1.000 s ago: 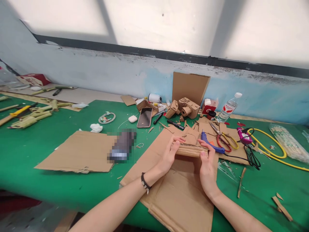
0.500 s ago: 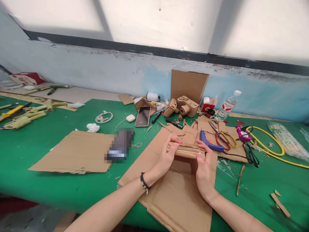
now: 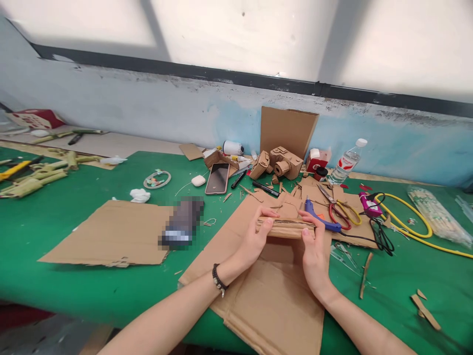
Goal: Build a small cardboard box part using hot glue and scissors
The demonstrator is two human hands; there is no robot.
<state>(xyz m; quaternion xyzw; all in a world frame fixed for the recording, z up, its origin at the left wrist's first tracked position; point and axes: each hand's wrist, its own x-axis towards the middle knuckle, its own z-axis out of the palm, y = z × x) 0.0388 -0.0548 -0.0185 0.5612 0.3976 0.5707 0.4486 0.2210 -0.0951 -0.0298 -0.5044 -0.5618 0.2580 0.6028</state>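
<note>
A small flat cardboard piece with layered edges is held up between my two hands, above a large cardboard sheet. My left hand grips its left end, thumb on the near edge and fingers over the top. At the right end, my right hand pinches it the same way. A blue glue gun lies just beyond my right hand, with scissors beside it.
Behind are a cardboard camera model, a phone, markers and a water bottle. Another cardboard sheet lies left, near a blurred dark object. A yellow cable curves at the right.
The held cardboard piece is tilted slightly differently, with both hands still on its ends. The whole view has shifted a little.
</note>
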